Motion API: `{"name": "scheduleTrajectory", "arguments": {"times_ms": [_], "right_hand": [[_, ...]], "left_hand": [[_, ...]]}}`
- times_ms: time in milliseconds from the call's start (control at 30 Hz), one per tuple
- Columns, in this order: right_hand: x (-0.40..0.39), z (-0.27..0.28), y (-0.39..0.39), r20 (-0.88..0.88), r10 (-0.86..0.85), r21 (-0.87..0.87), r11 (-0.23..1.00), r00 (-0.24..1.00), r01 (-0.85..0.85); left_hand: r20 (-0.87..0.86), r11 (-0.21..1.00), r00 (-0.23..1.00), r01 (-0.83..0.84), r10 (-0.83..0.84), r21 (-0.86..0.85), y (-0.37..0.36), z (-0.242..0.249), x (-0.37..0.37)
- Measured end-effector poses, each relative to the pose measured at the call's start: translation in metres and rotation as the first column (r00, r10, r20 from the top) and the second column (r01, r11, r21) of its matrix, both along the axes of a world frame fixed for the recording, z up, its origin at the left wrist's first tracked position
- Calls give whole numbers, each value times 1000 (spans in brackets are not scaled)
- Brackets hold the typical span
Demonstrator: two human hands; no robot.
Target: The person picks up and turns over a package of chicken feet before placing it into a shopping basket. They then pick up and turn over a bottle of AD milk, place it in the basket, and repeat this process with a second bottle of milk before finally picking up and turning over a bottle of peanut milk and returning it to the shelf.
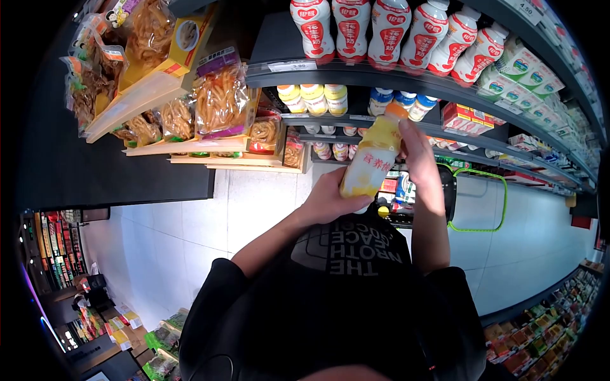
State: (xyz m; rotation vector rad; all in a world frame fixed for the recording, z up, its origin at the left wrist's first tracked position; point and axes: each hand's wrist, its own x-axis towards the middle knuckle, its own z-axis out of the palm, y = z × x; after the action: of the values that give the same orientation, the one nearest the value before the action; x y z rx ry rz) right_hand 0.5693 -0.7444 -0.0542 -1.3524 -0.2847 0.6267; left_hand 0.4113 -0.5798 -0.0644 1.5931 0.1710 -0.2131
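Observation:
A yellow and white bottle (372, 159) with an orange cap is held tilted in front of the chest, its cap end pointing up and to the right. My left hand (332, 195) is wrapped round its lower part. Near the cap, my right hand (416, 149) rests against the upper side of the bottle, fingers together. Red print shows on the white label. Behind the bottle, a black basket (448, 197) with a green handle (506, 203) holds several packed goods and is partly hidden by my right arm.
Shelves ahead carry red and white bottles (352, 32), yellow-labelled bottles (312, 100), blue-capped bottles (405, 101) and green-white cartons (524, 76). Bagged snacks (221, 98) stand on a tiered rack at the left. More stocked shelves (540, 324) are at the lower right.

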Motion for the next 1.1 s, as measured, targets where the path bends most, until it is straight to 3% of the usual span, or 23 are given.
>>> {"name": "scheduleTrajectory", "arguments": {"times_ms": [133, 267, 367, 400, 433, 500, 600, 667, 733, 833, 1100], "right_hand": [[15, 11, -9, -27, 114, -32, 993, 993, -115], [16, 32, -15, 177, 269, -243, 944, 947, -223], [7, 10, -2, 574, 229, -307, 950, 786, -52], [-2, 18, 6, 603, 243, -383, 924, 760, 8], [-9, 31, 13, 622, 316, -510, 857, 717, 65], [-11, 8, 25, 783, 316, -477, 858, 536, 190], [-2, -22, 40, 845, 267, -414, 875, 462, 251], [3, -35, 49, 875, 237, -377, 880, 421, 289], [10, -41, 56, 895, 245, -375, 867, 373, 330], [21, -52, 66, 890, 255, -397, 840, 379, 369], [67, -84, 89, 760, 428, -623, 695, 490, 360]], "left_hand": [[-9, 980, 998, 66, -66, 189, 1, -4, -5], [93, 978, 995, -1, -19, 210, 2, -32, -2], [26, 975, 977, -207, 210, -83, 4, -72, 15], [63, 942, 958, -259, 278, -215, 5, -79, 27], [-110, 875, 944, -331, 312, -355, 8, -84, 32], [-330, 702, 891, -451, 313, -551, 11, -99, 56], [-220, 615, 944, -327, 246, -718, 13, -97, 85], [-109, 798, 960, -276, 259, -536, 15, -91, 99], [-150, 624, 952, -289, 266, -726, 20, -101, 116], [-116, 553, 947, -272, 301, -788, 19, -116, 131], [-143, 765, 957, -288, 253, -576, 21, -123, 150]]}}
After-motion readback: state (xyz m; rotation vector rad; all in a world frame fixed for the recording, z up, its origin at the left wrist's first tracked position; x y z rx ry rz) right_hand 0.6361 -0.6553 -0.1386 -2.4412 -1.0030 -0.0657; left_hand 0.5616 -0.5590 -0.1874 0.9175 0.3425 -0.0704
